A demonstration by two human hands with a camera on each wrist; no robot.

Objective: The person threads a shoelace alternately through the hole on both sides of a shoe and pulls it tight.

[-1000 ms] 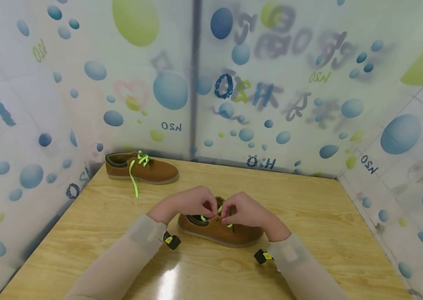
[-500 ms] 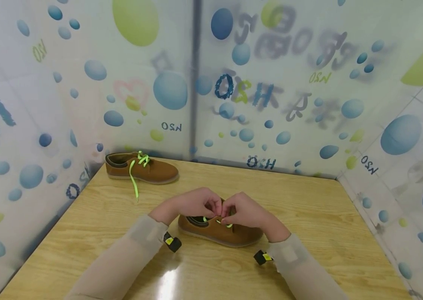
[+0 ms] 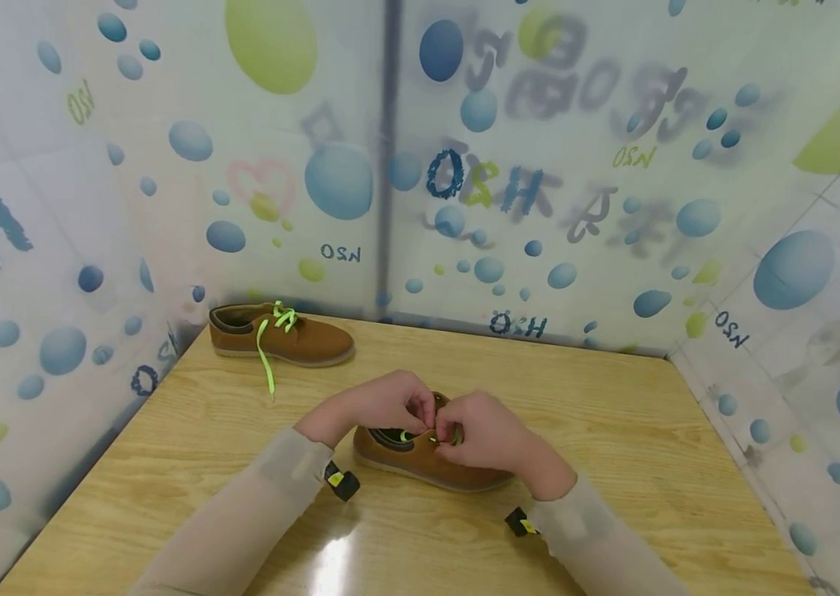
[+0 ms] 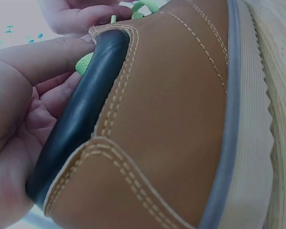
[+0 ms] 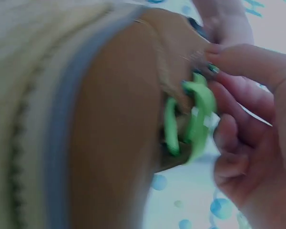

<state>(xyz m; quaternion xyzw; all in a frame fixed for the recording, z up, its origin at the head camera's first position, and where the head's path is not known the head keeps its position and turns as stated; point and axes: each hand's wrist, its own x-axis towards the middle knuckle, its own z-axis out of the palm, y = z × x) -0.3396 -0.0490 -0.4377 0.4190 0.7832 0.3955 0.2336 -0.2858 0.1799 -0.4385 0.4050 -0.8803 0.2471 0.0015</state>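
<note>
A brown leather shoe point(image 3: 449, 473) stands on the table with its toe to the right and a neon green shoelace point(image 5: 203, 102) in its eyelets. My left hand point(image 3: 390, 401) is at the shoe's opening, thumb and fingers together by the eyelet edge. In the left wrist view a bit of green lace point(image 4: 83, 64) shows between thumb and fingers, beside the dark padded collar point(image 4: 76, 112). My right hand point(image 3: 490, 434) pinches at the eyelet edge, where a short lace end shows between thumb and index finger in the right wrist view. The fingertips partly hide the lace.
A second brown shoe point(image 3: 319, 343) with a green lace rests at the back left, one lace end hanging onto the table. The wooden table point(image 3: 576, 372) meets walls point(image 3: 576, 273) printed with blue and green spots at its back and sides.
Both hands were close together over the eyelets half a second ago. My right hand has since shifted slightly down and turned; the left drew back a little. The shoe has stayed in place.
</note>
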